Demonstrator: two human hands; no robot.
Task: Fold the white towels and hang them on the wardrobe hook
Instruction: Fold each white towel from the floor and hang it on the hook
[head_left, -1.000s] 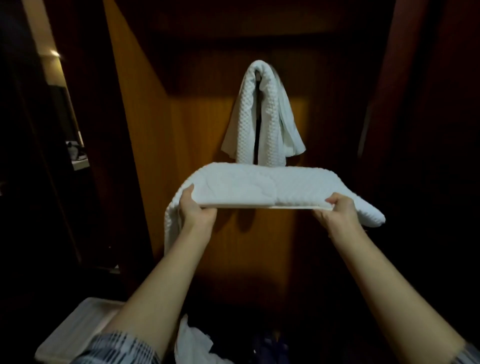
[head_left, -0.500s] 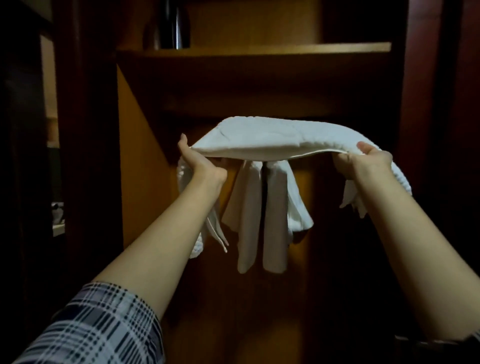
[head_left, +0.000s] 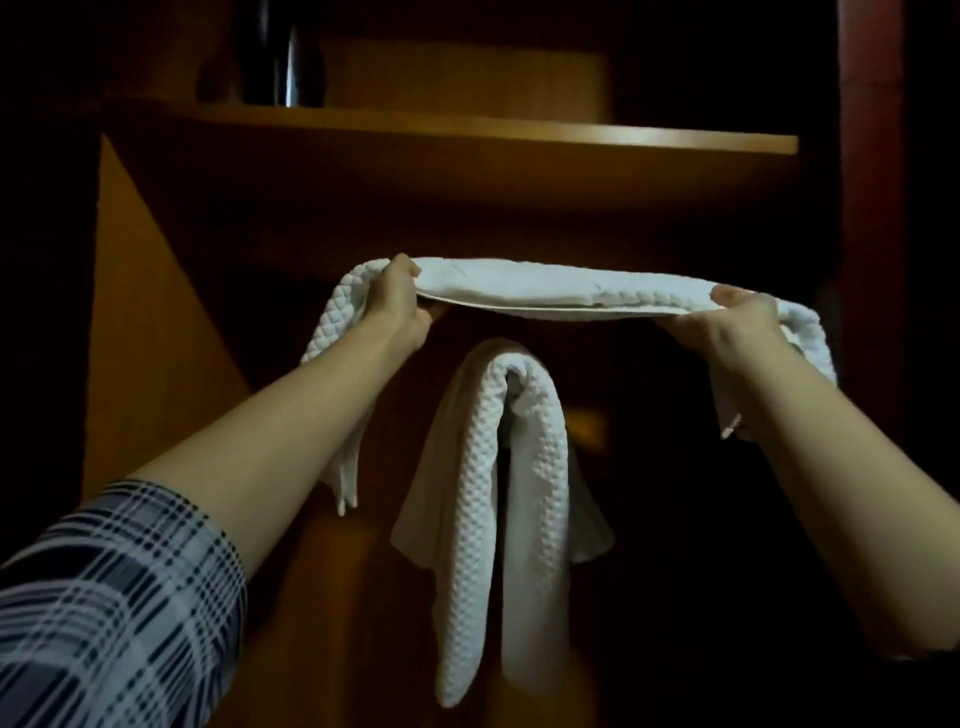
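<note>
Across the middle of the frame, 2 hands hold a folded white towel (head_left: 545, 291) stretched level, its long axis running left to right. The left hand (head_left: 400, 301) grips the left end, thumb on top and fingers curled beneath; the right hand (head_left: 727, 325) clamps the right end the same way, thumb lying along the upper face. Both loose ends droop past the wrists, the left tail hanging down behind the forearm in the plaid sleeve (head_left: 114, 597). Directly below the span's midpoint, at lower centre, a second towel (head_left: 498, 467) already hangs draped over what must be the hook, which I cannot see under the cloth. So the held towel sits above that draped one and between both hands, each about equally near to it. I judge the coming move turns on this: the towel's middle has to drop straight down onto the hidden hook. A wooden shelf (head_left: 467, 135) crosses the upper frame with a dark vessel (head_left: 283, 57) standing on it at upper left.
</note>
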